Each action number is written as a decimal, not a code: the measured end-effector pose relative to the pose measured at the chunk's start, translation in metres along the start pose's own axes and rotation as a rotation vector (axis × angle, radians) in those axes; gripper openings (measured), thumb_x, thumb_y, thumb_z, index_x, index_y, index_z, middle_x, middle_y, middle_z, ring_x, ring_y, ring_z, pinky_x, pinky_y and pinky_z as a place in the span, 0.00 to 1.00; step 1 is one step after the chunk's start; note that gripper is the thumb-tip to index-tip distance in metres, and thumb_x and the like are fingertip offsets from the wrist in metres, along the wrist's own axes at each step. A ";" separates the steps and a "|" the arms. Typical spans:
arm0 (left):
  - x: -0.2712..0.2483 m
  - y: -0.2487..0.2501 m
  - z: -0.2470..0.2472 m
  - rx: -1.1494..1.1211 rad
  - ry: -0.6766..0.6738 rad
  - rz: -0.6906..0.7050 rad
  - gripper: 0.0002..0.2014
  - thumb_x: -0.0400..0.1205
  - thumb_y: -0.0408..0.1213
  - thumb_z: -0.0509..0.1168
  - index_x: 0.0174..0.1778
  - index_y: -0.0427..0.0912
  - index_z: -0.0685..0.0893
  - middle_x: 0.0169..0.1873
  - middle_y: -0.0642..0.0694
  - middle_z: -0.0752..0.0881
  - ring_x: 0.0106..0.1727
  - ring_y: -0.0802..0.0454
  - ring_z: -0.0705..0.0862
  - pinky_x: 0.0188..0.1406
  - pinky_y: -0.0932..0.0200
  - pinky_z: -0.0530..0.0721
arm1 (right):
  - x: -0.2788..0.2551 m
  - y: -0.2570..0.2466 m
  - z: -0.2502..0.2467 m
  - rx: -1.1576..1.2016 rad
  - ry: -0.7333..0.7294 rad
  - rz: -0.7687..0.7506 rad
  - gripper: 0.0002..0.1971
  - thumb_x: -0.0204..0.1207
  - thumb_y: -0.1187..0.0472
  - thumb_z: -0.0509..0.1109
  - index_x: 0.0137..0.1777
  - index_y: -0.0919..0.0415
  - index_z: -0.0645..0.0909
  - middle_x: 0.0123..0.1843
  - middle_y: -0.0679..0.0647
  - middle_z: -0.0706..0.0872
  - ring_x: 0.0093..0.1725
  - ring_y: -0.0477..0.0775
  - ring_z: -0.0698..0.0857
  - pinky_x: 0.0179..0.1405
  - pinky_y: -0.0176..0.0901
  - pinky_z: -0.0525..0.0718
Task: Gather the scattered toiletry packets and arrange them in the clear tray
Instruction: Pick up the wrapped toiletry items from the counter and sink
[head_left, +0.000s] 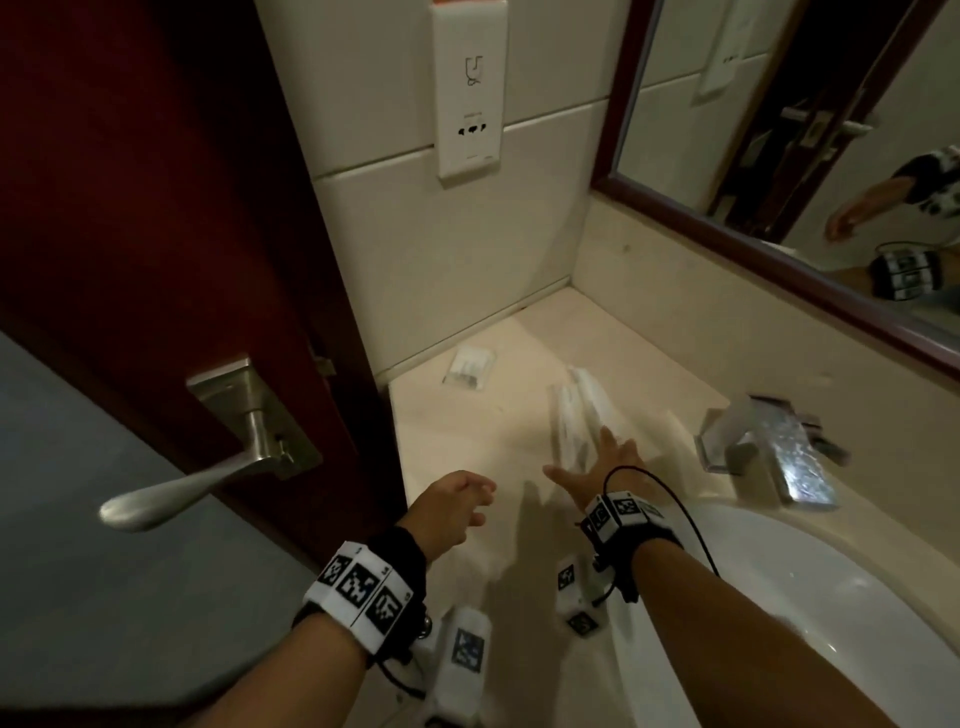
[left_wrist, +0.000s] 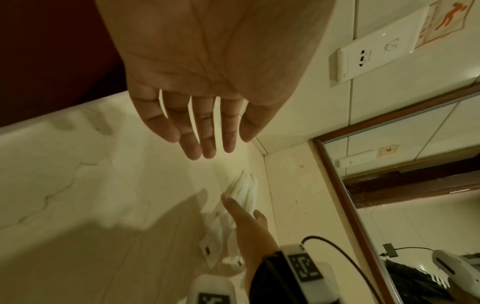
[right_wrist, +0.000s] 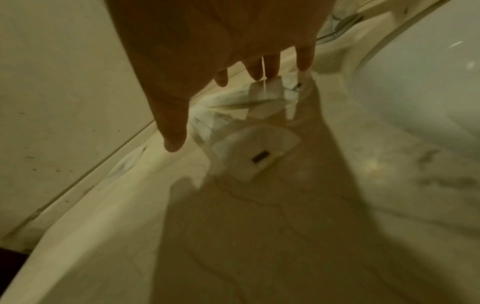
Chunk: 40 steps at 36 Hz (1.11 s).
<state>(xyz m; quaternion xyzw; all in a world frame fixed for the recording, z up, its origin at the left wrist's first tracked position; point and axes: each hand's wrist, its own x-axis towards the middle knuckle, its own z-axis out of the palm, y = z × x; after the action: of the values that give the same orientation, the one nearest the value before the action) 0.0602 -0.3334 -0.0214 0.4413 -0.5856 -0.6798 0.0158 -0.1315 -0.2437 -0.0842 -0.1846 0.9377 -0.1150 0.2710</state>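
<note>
A heap of long white toiletry packets (head_left: 571, 415) lies on the beige counter (head_left: 467, 431), near the back wall. My right hand (head_left: 587, 452) reaches over the heap with fingers spread and straight, thumb out to the left; it grips nothing. In the right wrist view the fingertips (right_wrist: 259, 72) hover at the crumpled packets (right_wrist: 257, 98), and a flat packet with a dark barcode (right_wrist: 255, 152) lies nearer. A small square packet (head_left: 469, 368) sits alone at the left wall. My left hand (head_left: 483, 501) hovers empty, palm open (left_wrist: 207, 148). I cannot make out the clear tray.
A chrome faucet (head_left: 779, 452) stands right of the packets, with the white sink basin (head_left: 779, 597) in front of it. A dark red door (head_left: 156, 208) with a metal lever handle (head_left: 208, 483) borders the counter on the left. The mirror (head_left: 805, 130) runs along the back.
</note>
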 end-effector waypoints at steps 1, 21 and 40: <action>0.001 -0.001 -0.002 0.016 0.009 0.006 0.07 0.86 0.34 0.56 0.52 0.43 0.79 0.40 0.52 0.79 0.34 0.57 0.76 0.27 0.66 0.64 | 0.002 0.000 0.004 -0.007 0.023 0.004 0.57 0.61 0.29 0.72 0.83 0.49 0.46 0.85 0.60 0.49 0.83 0.65 0.54 0.79 0.64 0.62; 0.012 0.006 0.006 0.106 -0.075 -0.036 0.07 0.85 0.36 0.56 0.48 0.46 0.79 0.39 0.53 0.81 0.34 0.57 0.77 0.27 0.66 0.66 | -0.004 0.008 0.006 -0.046 0.048 0.078 0.38 0.64 0.43 0.77 0.68 0.62 0.68 0.66 0.61 0.75 0.64 0.63 0.78 0.58 0.52 0.80; 0.004 0.006 0.023 0.191 -0.146 -0.043 0.07 0.85 0.36 0.56 0.52 0.44 0.79 0.43 0.51 0.81 0.35 0.56 0.76 0.29 0.65 0.65 | -0.046 0.022 0.014 0.018 0.004 -0.056 0.20 0.78 0.48 0.65 0.57 0.66 0.80 0.54 0.63 0.86 0.53 0.63 0.85 0.50 0.47 0.81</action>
<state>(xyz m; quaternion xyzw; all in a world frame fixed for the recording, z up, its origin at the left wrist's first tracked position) 0.0406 -0.3194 -0.0200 0.4028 -0.6377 -0.6512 -0.0836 -0.0940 -0.2064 -0.0816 -0.2081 0.9316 -0.1316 0.2675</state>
